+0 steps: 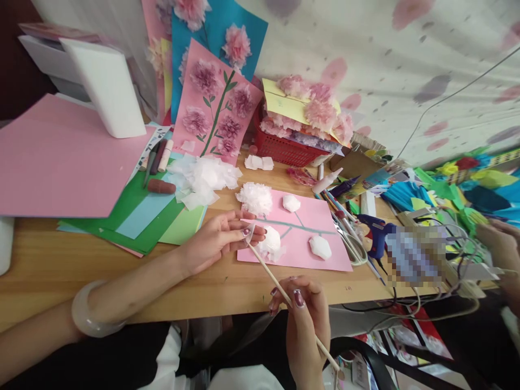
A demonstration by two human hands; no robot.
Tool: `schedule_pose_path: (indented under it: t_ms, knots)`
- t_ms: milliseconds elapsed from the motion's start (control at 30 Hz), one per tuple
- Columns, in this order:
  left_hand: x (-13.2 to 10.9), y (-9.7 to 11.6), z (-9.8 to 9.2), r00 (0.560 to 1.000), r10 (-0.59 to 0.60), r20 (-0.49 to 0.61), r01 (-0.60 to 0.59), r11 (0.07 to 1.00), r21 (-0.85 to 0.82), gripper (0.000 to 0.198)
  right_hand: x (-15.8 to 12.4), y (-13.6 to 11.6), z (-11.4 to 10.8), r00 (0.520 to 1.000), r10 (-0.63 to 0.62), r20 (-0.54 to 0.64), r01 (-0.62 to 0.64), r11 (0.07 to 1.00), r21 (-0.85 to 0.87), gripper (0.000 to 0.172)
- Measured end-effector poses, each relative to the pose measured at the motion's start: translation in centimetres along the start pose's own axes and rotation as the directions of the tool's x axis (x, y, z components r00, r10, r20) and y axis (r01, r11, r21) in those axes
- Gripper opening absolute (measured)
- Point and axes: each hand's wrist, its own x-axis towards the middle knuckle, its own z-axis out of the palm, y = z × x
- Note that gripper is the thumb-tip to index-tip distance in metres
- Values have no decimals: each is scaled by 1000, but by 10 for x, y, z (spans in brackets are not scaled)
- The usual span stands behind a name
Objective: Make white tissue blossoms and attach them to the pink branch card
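My left hand (227, 238) pinches a small piece of white tissue paper (250, 233) over the near left part of a pink card (292, 260). Between the thumb and fingers of my right hand (303, 314) is a thin wooden stick (270, 273), slanting up so its tip meets the tissue piece. The card bears a painted grey-green branch (300, 225), a full white tissue flower (255, 198) and several white paper pads. One pad (271, 241), just beyond my left fingertips, has some tissue pieces around it.
A pile of white tissue pieces (207, 176) lies left of the card. To its right are scissors (351, 246) and a blue glue gun (376, 233) among cables. Behind stand a finished flower picture (219, 108) and a red basket (284, 149). Another person's hand (498, 241) shows at far right.
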Motion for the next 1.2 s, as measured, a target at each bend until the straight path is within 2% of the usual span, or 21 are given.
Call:
schedule_pose_path:
  t_ms: [100,167,367,467,633,833,1067,1200]
  knots:
    - [1,-2,-1,1000,19,-17,-19,1000,14,25,1,-3,-4,997,-55,-45,56,998,23,14]
    - [0,-2,-2,1000,14,21,-15,998,56,30,4,-5,-7,995,-61,-78,63,998,22,14]
    - [-2,-3,-3,976,47,212,-95,970,222,45,14,-5,-14,996,48,-74,-47,999,12,13]
    - [-3,-2,-3,971,52,233,-118,953,279,48,13,-5,-16,995,88,-45,-88,996,20,12]
    - [-4,-2,-3,964,25,263,-95,962,257,46,12,-6,-16,993,110,-31,-109,993,51,11]
    - [-4,-2,-4,967,9,253,-53,984,167,42,12,-6,-13,991,116,-72,-112,992,60,8]
    - [-3,-1,-3,979,37,202,-100,945,311,40,10,-9,-7,990,69,-123,-58,994,92,9]
    - [-2,-2,-6,987,129,92,-156,893,422,37,10,-7,-16,976,27,-217,-9,997,80,10]
